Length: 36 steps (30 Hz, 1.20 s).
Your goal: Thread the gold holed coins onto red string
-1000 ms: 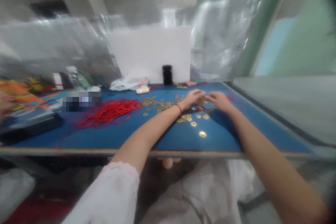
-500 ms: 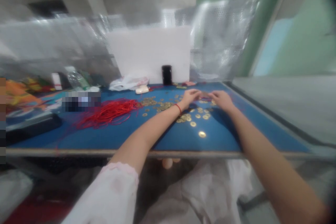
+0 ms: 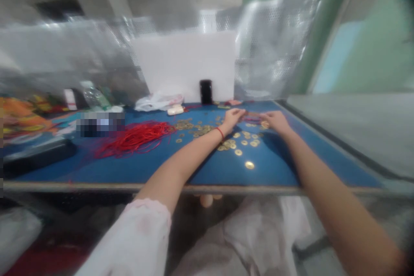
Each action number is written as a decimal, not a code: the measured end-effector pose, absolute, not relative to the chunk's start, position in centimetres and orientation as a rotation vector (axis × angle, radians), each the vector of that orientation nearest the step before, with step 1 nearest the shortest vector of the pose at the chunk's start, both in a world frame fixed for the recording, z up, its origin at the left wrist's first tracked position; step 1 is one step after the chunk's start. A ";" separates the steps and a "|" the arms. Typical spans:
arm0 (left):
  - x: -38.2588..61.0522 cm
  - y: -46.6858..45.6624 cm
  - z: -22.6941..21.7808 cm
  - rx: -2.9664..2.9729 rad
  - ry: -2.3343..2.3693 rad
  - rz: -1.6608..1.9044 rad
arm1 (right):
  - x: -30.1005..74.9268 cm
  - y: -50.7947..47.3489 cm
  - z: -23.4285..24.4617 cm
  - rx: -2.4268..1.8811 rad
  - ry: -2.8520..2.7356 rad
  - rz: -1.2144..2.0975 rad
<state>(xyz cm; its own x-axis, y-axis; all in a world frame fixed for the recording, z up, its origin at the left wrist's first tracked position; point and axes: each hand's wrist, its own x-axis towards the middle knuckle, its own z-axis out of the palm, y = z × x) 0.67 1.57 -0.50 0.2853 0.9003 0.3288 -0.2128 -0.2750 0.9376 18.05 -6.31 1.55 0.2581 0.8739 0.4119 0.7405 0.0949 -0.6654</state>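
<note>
Blue tabletop — coins inside front edge, strand between hands

The surface is blue, its front edge pale brown. Cords toward the left edge are bright red; the coins are gold — brightest near the front edge. At the far edge: black phone, white board — and silver sheeting patterned with dots.
</note>
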 end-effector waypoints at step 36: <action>-0.4 1.8 -0.2 1.745 1.517 1.554 | 16.9 -7.3 1.6 -1.503 -1.671 0.571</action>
